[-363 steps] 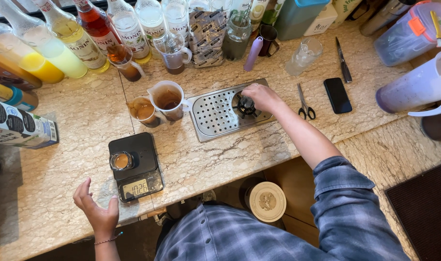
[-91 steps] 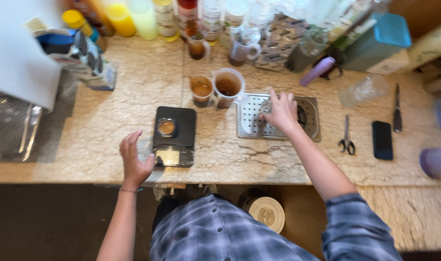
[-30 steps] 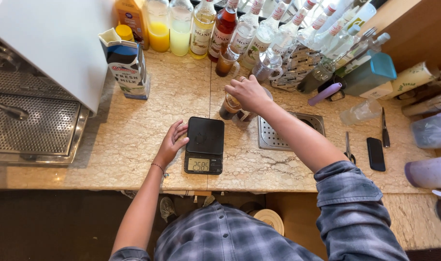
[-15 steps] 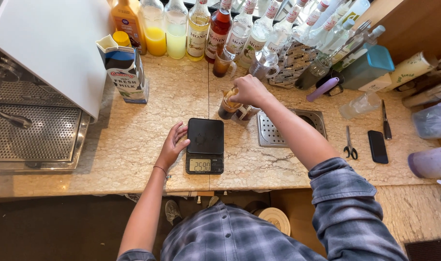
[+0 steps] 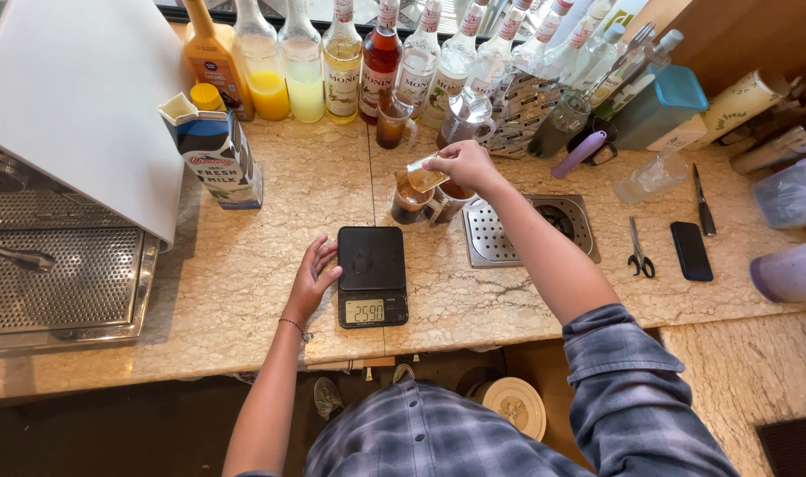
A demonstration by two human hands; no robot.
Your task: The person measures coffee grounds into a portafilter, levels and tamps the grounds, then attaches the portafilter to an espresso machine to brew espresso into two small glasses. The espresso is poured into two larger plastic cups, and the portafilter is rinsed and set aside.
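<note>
My right hand (image 5: 460,163) holds a small clear glass (image 5: 423,173), tipped on its side over a glass of brown liquid (image 5: 408,202) on the stone counter. A white cup (image 5: 447,202) with dark liquid stands right beside that glass, under my hand. My left hand (image 5: 314,277) rests with fingers spread against the left edge of a black digital scale (image 5: 371,275), whose platform is bare and whose display is lit.
A steel drip tray with a rinser (image 5: 527,230) lies right of the cups. A milk carton (image 5: 213,150) and espresso machine (image 5: 63,177) stand left. Syrup bottles (image 5: 381,53) line the back. Scissors (image 5: 638,252), a phone (image 5: 690,250) and a knife (image 5: 700,199) lie right.
My right hand has lifted the small glass and tipped it over the brown-liquid glass. The left hand stays at the scale. The view has drawn closer.
</note>
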